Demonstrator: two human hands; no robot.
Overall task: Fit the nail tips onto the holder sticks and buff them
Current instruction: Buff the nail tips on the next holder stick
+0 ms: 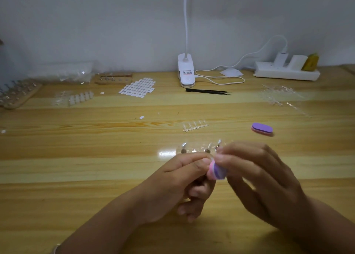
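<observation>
Head view shows the buffing step in hand. The left hand grips a small fan of clear holder sticks just above the table, its thumb and forefinger clamped together on them near their tops and the lower fingers curled underneath. The right hand pinches a pink-and-purple buffer block between thumb and fingertips, with the other fingers spread loosely, and holds the block against the stick nearest it. The nail tip being worked is hidden between the fingers and the block, and the right hand is blurred, so I cannot tell how much of it is done. I judge that next comes short, light strokes along that tip, then turning the fan to bring up another stick; the left-hand grip must stay firm so the tip does not pop off. More work waits on the table: a strip of nail tips lies beyond the hands, a second buffer to its right, and loose clear sticks farther back. As for writing, the white clip lamp at the wall bears a small printed label, too small to read; no brand shows on the power strip or either buffer.
</observation>
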